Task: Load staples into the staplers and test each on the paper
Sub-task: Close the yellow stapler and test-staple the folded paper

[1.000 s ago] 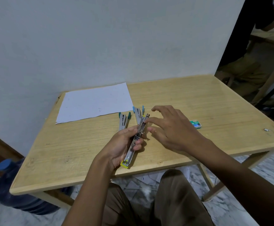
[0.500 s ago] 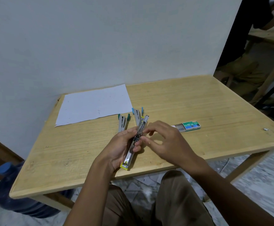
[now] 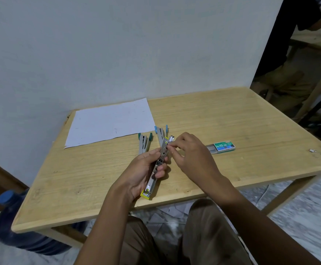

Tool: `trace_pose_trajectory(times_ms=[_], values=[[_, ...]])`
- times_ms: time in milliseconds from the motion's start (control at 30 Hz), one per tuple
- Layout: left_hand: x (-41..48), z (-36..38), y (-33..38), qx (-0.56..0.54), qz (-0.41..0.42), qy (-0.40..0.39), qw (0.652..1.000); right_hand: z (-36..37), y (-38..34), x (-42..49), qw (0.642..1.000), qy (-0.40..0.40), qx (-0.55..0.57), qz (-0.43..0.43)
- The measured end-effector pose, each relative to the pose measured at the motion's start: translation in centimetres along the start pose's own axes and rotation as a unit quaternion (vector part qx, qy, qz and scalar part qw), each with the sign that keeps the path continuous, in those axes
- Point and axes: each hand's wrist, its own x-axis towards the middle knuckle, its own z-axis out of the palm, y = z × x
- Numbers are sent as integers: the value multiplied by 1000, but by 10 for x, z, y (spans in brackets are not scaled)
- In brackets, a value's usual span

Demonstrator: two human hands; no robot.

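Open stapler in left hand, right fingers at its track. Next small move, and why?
Probably seat staples into the yellow stapler: the right hand pinches at its open far end, the left hand grips its middle. The strip isn't discernible.

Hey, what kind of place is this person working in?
Probably a simple indoor workroom or classroom: a wooden table against a blank wall, a second table beyond with another person at it, and a blue water jug on the marbled floor.

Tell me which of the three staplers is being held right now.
The yellow-ended stapler, opened out flat and gripped in the left hand. The green-tipped stapler and the blue-tipped stapler lie on the table beside the paper.
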Motion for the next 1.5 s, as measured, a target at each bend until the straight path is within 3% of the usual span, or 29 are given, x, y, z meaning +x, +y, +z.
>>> trace_pose_trajectory(times_ms=[233, 433, 567, 667, 767, 900, 1033, 1133, 1233, 1367, 1433, 1500], values=[[-1, 3, 1, -4, -7, 7, 1000, -2, -6, 4, 1000, 5, -16, 5], [-6, 9, 1, -12, 11, 18, 1000, -12, -6, -10, 997, 26, 64, 48], [-6, 20, 7, -48, 74, 45, 995, -28, -13, -22, 982, -79, 163, -45], [-2, 34, 26, -66, 119, 50, 989, -30, -19, -24, 973, -133, 159, -104], [2, 49, 38, -79, 148, 75, 983, -30, -19, -17, 974, -93, 141, -150], [2, 48, 48, -85, 199, 82, 973, -35, -15, -5, 961, 30, 150, -230], [-15, 40, 43, 45, 165, 28, 985, -44, -16, 11, 960, 109, 238, -97], [-23, 40, 35, 37, 135, -15, 990, -46, -24, 19, 939, 102, 329, 24], [-26, 42, 30, 25, 144, -6, 989, -43, -32, 21, 911, 90, 390, 105], [-26, 42, 22, 89, 179, 30, 979, -33, -36, 21, 887, 61, 428, 164], [-25, 42, 20, 84, 181, 43, 979, -28, -35, 22, 854, 20, 476, 210], [-27, 42, 19, 76, 180, 36, 980, -26, -36, 24, 783, -55, 571, 241]])
